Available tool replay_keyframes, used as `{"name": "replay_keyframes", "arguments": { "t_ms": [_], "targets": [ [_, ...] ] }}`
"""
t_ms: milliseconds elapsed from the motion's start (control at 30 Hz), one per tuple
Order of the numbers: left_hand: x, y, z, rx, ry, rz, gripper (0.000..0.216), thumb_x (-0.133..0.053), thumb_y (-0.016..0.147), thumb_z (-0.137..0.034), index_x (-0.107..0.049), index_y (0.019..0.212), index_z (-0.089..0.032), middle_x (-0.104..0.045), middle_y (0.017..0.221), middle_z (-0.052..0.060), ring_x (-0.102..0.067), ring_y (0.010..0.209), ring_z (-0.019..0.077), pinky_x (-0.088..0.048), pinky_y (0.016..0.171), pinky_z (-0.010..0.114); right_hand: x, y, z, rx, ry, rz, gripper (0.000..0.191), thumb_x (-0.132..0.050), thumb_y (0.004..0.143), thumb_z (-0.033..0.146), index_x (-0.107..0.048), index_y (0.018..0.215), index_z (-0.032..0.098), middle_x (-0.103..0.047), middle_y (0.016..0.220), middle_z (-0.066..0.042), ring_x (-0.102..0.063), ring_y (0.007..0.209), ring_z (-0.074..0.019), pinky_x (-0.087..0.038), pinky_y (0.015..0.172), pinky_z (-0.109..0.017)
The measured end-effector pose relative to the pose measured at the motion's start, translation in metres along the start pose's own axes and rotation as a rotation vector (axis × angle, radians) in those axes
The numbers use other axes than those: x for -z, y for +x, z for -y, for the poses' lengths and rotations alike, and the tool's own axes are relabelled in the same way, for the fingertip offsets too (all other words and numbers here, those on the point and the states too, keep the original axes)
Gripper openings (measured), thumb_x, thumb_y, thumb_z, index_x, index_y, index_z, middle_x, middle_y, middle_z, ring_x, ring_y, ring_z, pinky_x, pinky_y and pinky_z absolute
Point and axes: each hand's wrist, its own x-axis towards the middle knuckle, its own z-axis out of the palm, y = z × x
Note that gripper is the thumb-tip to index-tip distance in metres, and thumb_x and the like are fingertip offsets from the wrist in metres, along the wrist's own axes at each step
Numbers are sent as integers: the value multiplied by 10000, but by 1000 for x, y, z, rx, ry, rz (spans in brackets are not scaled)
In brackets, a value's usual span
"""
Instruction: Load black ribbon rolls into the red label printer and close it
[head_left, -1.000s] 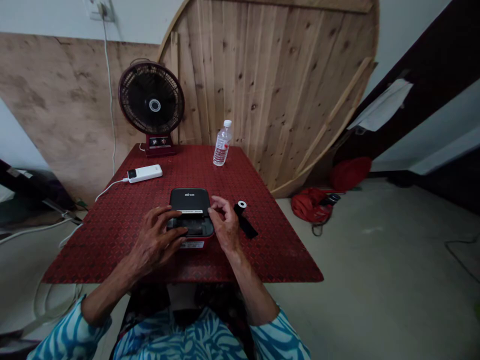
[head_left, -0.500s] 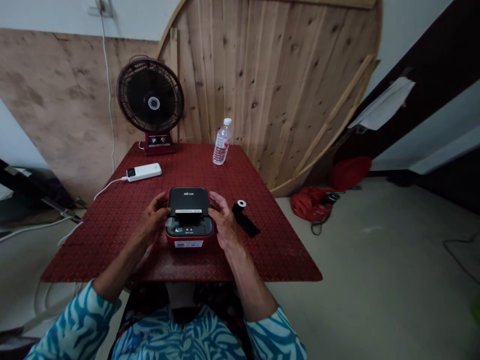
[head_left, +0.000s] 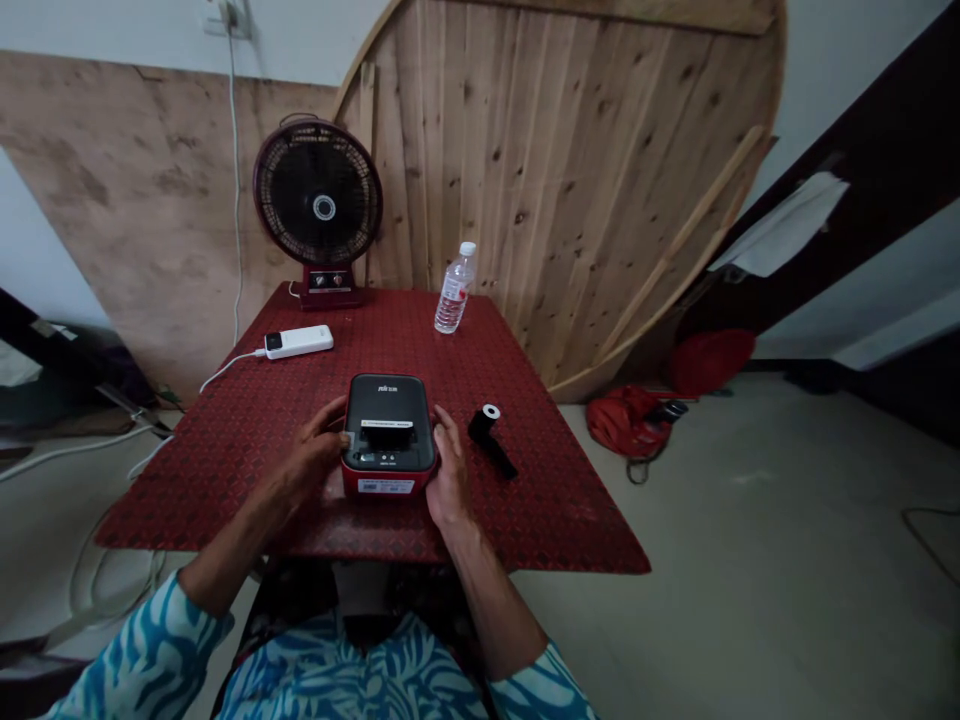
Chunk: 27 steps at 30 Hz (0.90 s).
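A small label printer (head_left: 389, 405) with a black top and red lower body sits on the table in front of me, its lid down. A slot with a pale strip runs across the top, and a white label is on its front face. My left hand (head_left: 321, 440) grips the printer's left side, thumb by the top's edge. Along the right side, my right hand (head_left: 448, 465) is curled against the body. Fingers on the far sides are partly hidden. To the right lies a black roll (head_left: 486, 425) with a white core, a length of it unrolled toward me.
The table (head_left: 555, 520) has a red patterned cover. Toward the back stand a fan (head_left: 322, 205) and a clear water bottle (head_left: 454, 292). A white power bank (head_left: 300, 341) with a cable lies at the left. Red bags (head_left: 626, 420) rest on the floor at right.
The printer's lid now looks flush with its front section, where a seam showed before. My right thumb has slid off the top edge to the side. The view has shifted slightly.
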Motion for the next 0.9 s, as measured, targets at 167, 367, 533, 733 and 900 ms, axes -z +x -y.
{"name": "replay_keyframes", "arguments": {
  "t_ms": [167, 367, 533, 733, 900],
  "targets": [
    [-5, 3, -3, -3, 45, -64, 657, -619, 487, -103, -611, 1140, -183, -649, 1176, 85, -643, 922, 241, -506, 676, 280, 7, -6, -9, -16, 105, -88, 393, -612, 750, 465, -626, 1083, 259, -659, 1107, -16, -587, 1049, -188, -433, 904, -339],
    [-1, 8, 1, 0, 31, -36, 672, -615, 480, -98, -616, 1145, -190, -679, 1069, 62, -646, 847, 211, -502, 656, 273, 9, -8, -12, -11, 117, -113, 367, -614, 749, 455, -651, 1050, 247, -681, 1066, -26, -594, 1040, -197, -435, 908, -355],
    [6, 8, 8, -24, 55, -8, 708, -608, 531, -119, -569, 1231, -217, -652, 1153, 75, -646, 930, 241, -511, 699, 299, 5, -11, -10, -20, 112, -109, 365, -604, 765, 444, -645, 1067, 243, -679, 1103, -20, -586, 1074, -192, -426, 924, -340],
    [5, 8, 9, -28, 91, 20, 733, -589, 539, -132, -534, 1266, -204, -648, 1167, 92, -653, 941, 255, -517, 714, 318, 3, -13, -9, -5, 67, -100, 377, -593, 761, 462, -647, 1055, 233, -689, 1097, -26, -583, 1085, -204, -425, 925, -353],
    [10, 5, 0, -133, 338, -38, 662, -662, 600, -253, -563, 1251, -184, -597, 1274, 130, -557, 1150, 319, -490, 869, 399, 7, -11, -12, -9, 81, -93, 373, -594, 757, 465, -650, 1046, 236, -681, 1100, -29, -607, 1019, -198, -446, 888, -345]
  ]
}}
